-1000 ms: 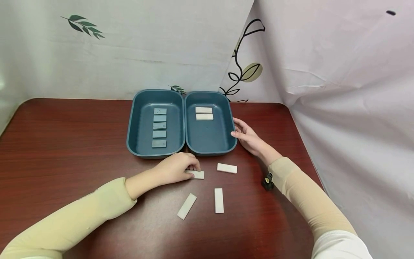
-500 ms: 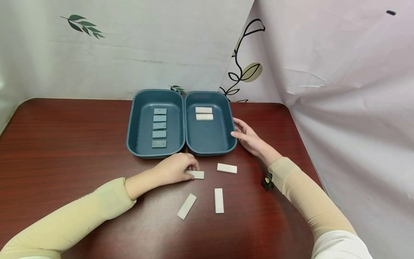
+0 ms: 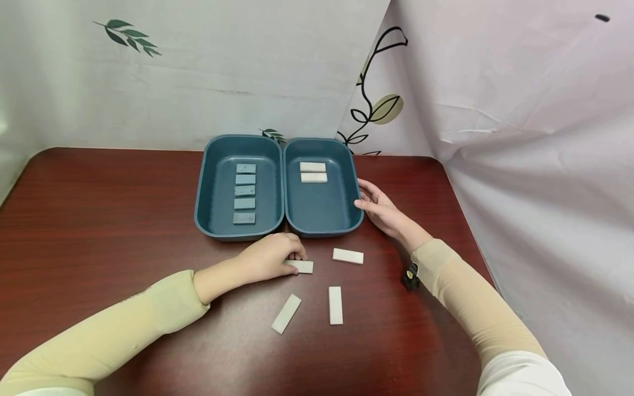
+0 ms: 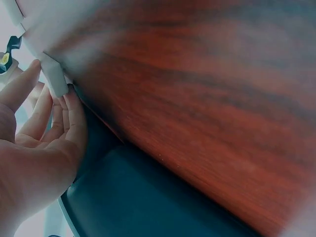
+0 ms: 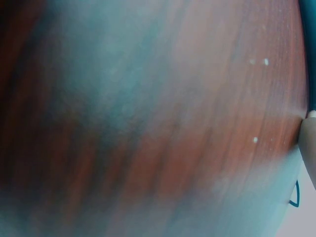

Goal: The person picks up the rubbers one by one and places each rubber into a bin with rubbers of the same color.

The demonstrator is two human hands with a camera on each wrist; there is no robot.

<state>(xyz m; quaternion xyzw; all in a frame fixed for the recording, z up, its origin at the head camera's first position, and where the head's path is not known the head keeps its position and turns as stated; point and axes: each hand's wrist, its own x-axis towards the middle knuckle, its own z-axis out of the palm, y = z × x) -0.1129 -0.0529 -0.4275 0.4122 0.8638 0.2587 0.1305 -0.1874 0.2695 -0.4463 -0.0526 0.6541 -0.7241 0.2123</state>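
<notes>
My left hand pinches a white rectangular block between thumb and fingers, low over the table. In the left wrist view that white block shows between the thumb and the other fingertips. My right hand touches the outer right side of the right blue tray, with the thumb at its rim. Two white blocks lie side by side inside this tray. Three more white blocks rest on the table: one flat near the tray, one lengthwise, one slanted.
Beside the right tray, touching it, stands the left blue tray, holding several blue-grey blocks in a column. A small black device is at the right wrist. White printed curtain hangs behind the brown table.
</notes>
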